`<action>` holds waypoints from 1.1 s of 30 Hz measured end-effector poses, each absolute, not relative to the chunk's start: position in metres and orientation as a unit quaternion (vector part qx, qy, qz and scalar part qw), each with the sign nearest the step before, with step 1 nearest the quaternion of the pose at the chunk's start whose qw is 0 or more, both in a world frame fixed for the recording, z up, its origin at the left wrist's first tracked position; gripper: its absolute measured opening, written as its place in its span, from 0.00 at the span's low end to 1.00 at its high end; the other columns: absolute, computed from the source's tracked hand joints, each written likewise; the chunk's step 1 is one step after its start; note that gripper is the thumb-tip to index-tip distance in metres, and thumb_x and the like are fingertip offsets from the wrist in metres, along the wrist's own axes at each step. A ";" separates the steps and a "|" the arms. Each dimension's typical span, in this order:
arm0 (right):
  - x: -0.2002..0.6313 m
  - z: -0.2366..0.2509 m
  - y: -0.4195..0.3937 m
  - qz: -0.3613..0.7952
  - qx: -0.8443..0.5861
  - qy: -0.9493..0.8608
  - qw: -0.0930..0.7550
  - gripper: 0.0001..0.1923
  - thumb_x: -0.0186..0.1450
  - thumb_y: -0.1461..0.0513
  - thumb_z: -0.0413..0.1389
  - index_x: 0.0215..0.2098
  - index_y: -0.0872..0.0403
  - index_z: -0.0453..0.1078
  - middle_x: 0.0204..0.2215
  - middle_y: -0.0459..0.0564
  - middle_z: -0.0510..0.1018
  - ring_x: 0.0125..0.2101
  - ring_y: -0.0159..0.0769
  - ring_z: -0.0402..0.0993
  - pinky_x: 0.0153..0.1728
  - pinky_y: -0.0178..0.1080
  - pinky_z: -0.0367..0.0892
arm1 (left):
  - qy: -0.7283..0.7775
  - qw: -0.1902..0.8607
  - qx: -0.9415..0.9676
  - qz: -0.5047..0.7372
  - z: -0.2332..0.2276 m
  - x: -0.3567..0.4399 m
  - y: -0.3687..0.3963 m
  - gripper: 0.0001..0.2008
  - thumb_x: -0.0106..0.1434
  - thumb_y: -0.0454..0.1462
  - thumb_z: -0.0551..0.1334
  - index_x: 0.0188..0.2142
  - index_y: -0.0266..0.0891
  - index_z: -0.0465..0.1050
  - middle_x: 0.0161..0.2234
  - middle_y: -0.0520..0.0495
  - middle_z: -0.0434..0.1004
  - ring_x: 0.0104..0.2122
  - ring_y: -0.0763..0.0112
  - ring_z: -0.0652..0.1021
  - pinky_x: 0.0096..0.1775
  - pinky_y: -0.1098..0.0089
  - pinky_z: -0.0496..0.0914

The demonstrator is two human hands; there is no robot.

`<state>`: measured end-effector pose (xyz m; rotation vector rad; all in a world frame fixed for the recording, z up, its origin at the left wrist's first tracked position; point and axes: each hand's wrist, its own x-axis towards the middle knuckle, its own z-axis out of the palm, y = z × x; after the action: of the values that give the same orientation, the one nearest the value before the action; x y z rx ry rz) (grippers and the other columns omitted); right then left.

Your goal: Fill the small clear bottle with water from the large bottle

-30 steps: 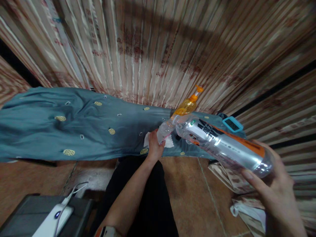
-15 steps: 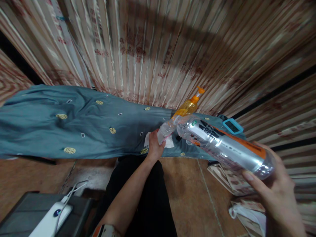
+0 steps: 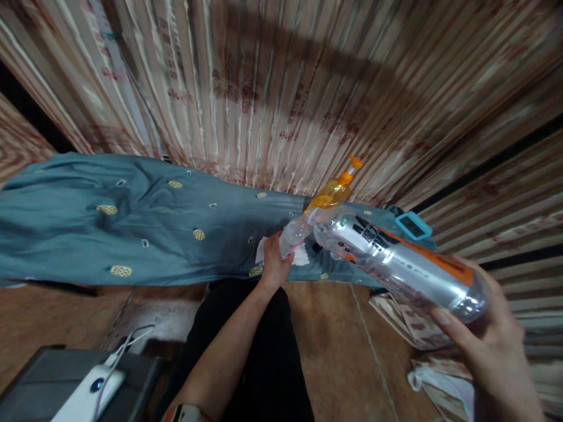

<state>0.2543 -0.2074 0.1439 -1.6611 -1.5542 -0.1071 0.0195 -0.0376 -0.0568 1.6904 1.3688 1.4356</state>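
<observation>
- Tilting mouth-down toward the small bottle, the large clear bottle (image 3: 396,264) with a silver, black and orange label lies across the right hand (image 3: 488,346), its base at the palm.
- Right fingers (image 3: 448,325) curl under and around that base, closed on it; the neck points away to the left and slightly up.
- Its mouth meets the top of a small clear bottle (image 3: 294,233), which the left hand (image 3: 273,264) grips from below, fingers wrapped shut around its lower part.
- Both bottles hang just above a blue-grey patterned cloth (image 3: 132,223).
- White tissue (image 3: 301,255) lies on the cloth beside the left hand.
- Behind stands an orange pump bottle (image 3: 333,190); a teal-framed device (image 3: 412,225) lies to its right.
- Striped curtains (image 3: 264,88) back the scene.
</observation>
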 end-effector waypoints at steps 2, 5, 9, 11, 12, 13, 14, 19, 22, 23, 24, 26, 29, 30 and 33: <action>0.254 0.143 -0.207 -0.042 -0.662 -0.618 0.422 0.42 0.53 0.45 0.66 0.64 0.45 0.67 0.54 0.56 0.76 0.51 0.57 0.75 0.52 0.59 0.70 | 0.503 0.263 0.626 0.535 -0.057 0.019 -0.037 0.28 0.53 0.32 0.66 0.55 0.38 0.64 0.50 0.38 0.74 0.52 0.50 0.74 0.55 0.48 0.68; 0.254 0.143 -0.206 -0.029 -0.664 -0.612 0.429 0.43 0.53 0.45 0.66 0.65 0.46 0.66 0.55 0.57 0.76 0.52 0.59 0.74 0.53 0.62 0.68 | 0.503 0.260 0.624 0.539 -0.057 0.019 -0.037 0.28 0.53 0.32 0.66 0.54 0.39 0.64 0.50 0.39 0.74 0.51 0.50 0.74 0.54 0.49 0.69; 0.255 0.143 -0.205 -0.036 -0.664 -0.614 0.425 0.43 0.53 0.45 0.66 0.64 0.47 0.67 0.55 0.58 0.76 0.51 0.59 0.75 0.52 0.63 0.68 | 0.508 0.261 0.629 0.527 -0.053 0.018 -0.037 0.28 0.53 0.31 0.66 0.54 0.38 0.64 0.48 0.39 0.75 0.49 0.50 0.75 0.53 0.50 0.70; 0.255 0.144 -0.206 -0.039 -0.663 -0.615 0.425 0.42 0.53 0.46 0.66 0.64 0.47 0.67 0.54 0.58 0.76 0.50 0.58 0.75 0.50 0.61 0.70 | 0.509 0.262 0.632 0.522 -0.051 0.017 -0.037 0.27 0.53 0.31 0.65 0.53 0.37 0.64 0.48 0.39 0.75 0.49 0.51 0.75 0.53 0.50 0.70; 0.255 0.144 -0.206 -0.036 -0.663 -0.615 0.426 0.42 0.54 0.46 0.66 0.64 0.46 0.67 0.54 0.58 0.76 0.50 0.57 0.76 0.50 0.61 0.70 | 0.509 0.262 0.634 0.520 -0.051 0.016 -0.037 0.27 0.53 0.31 0.65 0.53 0.37 0.64 0.48 0.39 0.75 0.49 0.51 0.75 0.53 0.49 0.70; 0.255 0.144 -0.207 -0.032 -0.664 -0.613 0.427 0.41 0.54 0.47 0.66 0.64 0.46 0.67 0.54 0.57 0.76 0.50 0.57 0.76 0.50 0.60 0.70 | 0.508 0.261 0.636 0.518 -0.050 0.016 -0.037 0.27 0.53 0.31 0.65 0.53 0.37 0.64 0.48 0.39 0.75 0.49 0.50 0.75 0.53 0.49 0.70; 0.255 0.144 -0.207 -0.031 -0.663 -0.612 0.430 0.41 0.54 0.47 0.66 0.64 0.46 0.67 0.53 0.57 0.77 0.50 0.57 0.76 0.50 0.60 0.70 | 0.507 0.260 0.638 0.517 -0.050 0.015 -0.037 0.27 0.53 0.31 0.66 0.53 0.38 0.64 0.48 0.39 0.75 0.50 0.50 0.75 0.53 0.49 0.69; 0.255 0.145 -0.207 -0.030 -0.655 -0.616 0.437 0.42 0.52 0.48 0.67 0.63 0.45 0.68 0.53 0.56 0.77 0.50 0.56 0.75 0.52 0.61 0.68 | 0.509 0.263 0.638 0.515 -0.051 0.015 -0.037 0.27 0.52 0.32 0.65 0.53 0.38 0.65 0.49 0.38 0.74 0.50 0.50 0.75 0.53 0.48 0.69; 0.255 0.145 -0.206 -0.018 -0.658 -0.610 0.441 0.43 0.51 0.49 0.68 0.63 0.45 0.68 0.53 0.56 0.77 0.50 0.57 0.75 0.52 0.61 0.68 | 0.510 0.265 0.634 0.517 -0.052 0.015 -0.037 0.28 0.52 0.32 0.66 0.53 0.38 0.65 0.49 0.39 0.75 0.50 0.50 0.75 0.53 0.48 0.69; 0.256 0.145 -0.206 -0.015 -0.661 -0.608 0.440 0.43 0.51 0.49 0.68 0.63 0.45 0.68 0.53 0.56 0.76 0.50 0.57 0.75 0.52 0.60 0.68 | 0.509 0.265 0.634 0.518 -0.052 0.015 -0.037 0.28 0.52 0.32 0.66 0.53 0.39 0.65 0.49 0.40 0.75 0.50 0.50 0.75 0.54 0.48 0.69; 0.256 0.145 -0.207 -0.014 -0.662 -0.606 0.441 0.43 0.51 0.49 0.68 0.63 0.45 0.67 0.53 0.56 0.76 0.50 0.57 0.74 0.52 0.60 0.68 | 0.509 0.267 0.633 0.519 -0.051 0.015 -0.037 0.28 0.52 0.32 0.66 0.53 0.39 0.65 0.49 0.40 0.74 0.51 0.50 0.75 0.54 0.48 0.69; 0.256 0.145 -0.207 -0.019 -0.661 -0.611 0.435 0.42 0.52 0.49 0.67 0.64 0.45 0.67 0.53 0.55 0.77 0.49 0.57 0.75 0.50 0.59 0.69 | 0.508 0.272 0.633 0.518 -0.051 0.015 -0.037 0.28 0.52 0.32 0.66 0.54 0.39 0.65 0.49 0.40 0.74 0.51 0.50 0.75 0.54 0.48 0.69; 0.255 0.146 -0.207 -0.032 -0.652 -0.627 0.426 0.40 0.54 0.50 0.66 0.64 0.45 0.67 0.52 0.54 0.77 0.48 0.53 0.75 0.48 0.54 0.71 | 0.513 0.279 0.632 0.511 -0.049 0.015 -0.038 0.28 0.52 0.31 0.66 0.54 0.38 0.65 0.50 0.38 0.74 0.52 0.50 0.74 0.55 0.47 0.69; 0.254 0.146 -0.207 -0.034 -0.648 -0.630 0.427 0.40 0.55 0.50 0.66 0.64 0.45 0.67 0.53 0.54 0.77 0.49 0.53 0.75 0.48 0.53 0.71 | 0.514 0.279 0.632 0.509 -0.048 0.015 -0.038 0.28 0.52 0.31 0.66 0.54 0.37 0.65 0.50 0.38 0.74 0.52 0.49 0.74 0.55 0.47 0.69; 0.254 0.146 -0.206 -0.030 -0.642 -0.633 0.432 0.41 0.54 0.50 0.67 0.65 0.45 0.66 0.53 0.54 0.76 0.48 0.52 0.75 0.49 0.53 0.69 | 0.513 0.278 0.633 0.509 -0.047 0.015 -0.038 0.28 0.52 0.31 0.66 0.53 0.37 0.65 0.49 0.38 0.74 0.51 0.50 0.75 0.54 0.47 0.69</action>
<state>0.2540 -0.2063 0.1459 -1.5993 -1.5781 -0.0741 0.0147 -0.0380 -0.0473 1.6992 1.3774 1.3658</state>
